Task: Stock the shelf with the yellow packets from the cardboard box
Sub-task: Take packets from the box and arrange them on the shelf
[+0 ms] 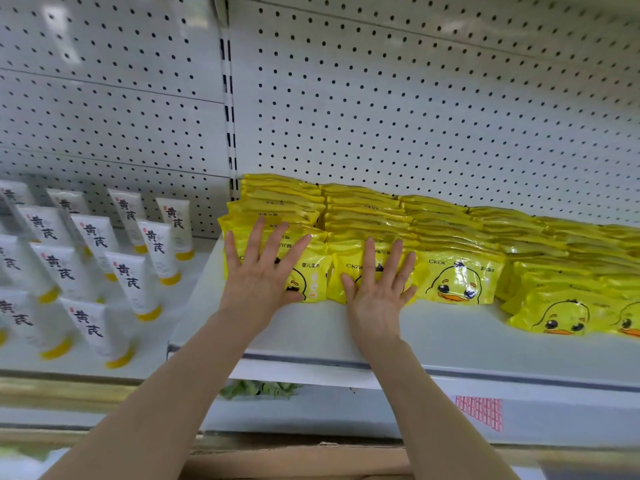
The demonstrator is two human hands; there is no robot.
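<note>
Packets (457,278) in yellow, printed with a duck face, stand in rows along the white shelf (450,337), against the pegboard (415,116). The left hand (263,271) lies flat, fingers spread, pressing on the front packet of the leftmost row; the right hand (377,289) presses likewise on the next row. White tubes (97,244) stand to the left. A cardboard box (294,459) edge shows nearest.

The white shelf (415,337) has a perforated back panel (415,98). Rows of upright yellow packets (460,278) printed with a duck face stand directly on it, from its left end to the right frame edge, leaving a bare front strip.
</note>
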